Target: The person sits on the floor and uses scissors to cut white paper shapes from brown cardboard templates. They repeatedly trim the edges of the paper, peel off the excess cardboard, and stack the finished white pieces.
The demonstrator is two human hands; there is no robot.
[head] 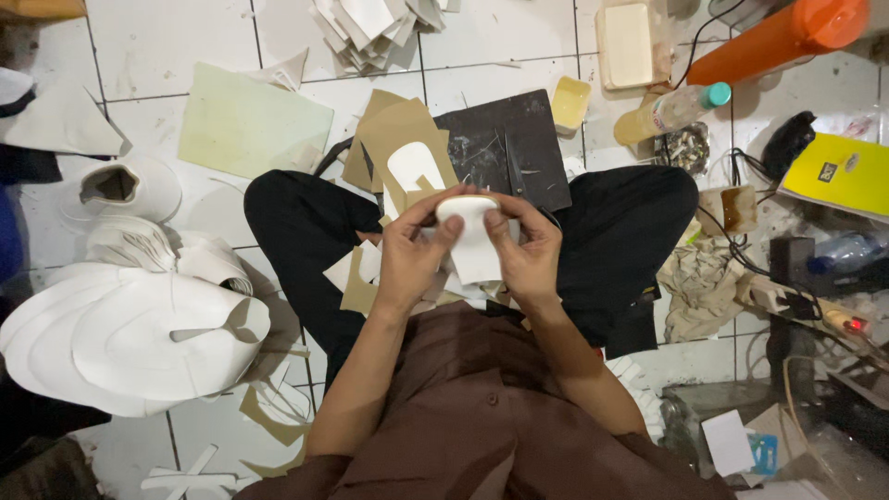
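Observation:
I sit cross-legged on a white tiled floor. Both hands hold one white rounded piece of cut sheet material (472, 243) above my lap. My left hand (412, 250) grips its left edge with the thumb on top. My right hand (528, 252) pinches its right edge. Loose tan and white cut scraps (356, 282) lie on my lap under the hands. Just beyond them a brown card with a white oval piece on it (407, 153) rests beside a black cutting board (509, 143).
A stack of large white cut shapes (130, 338) lies at left, with a pale green sheet (250, 125) further out. Paper pile (370, 32), cream tray (630, 42), plastic bottle (671, 109), orange cylinder (778, 37), yellow packet (838, 171) and cables (741, 250) crowd the right.

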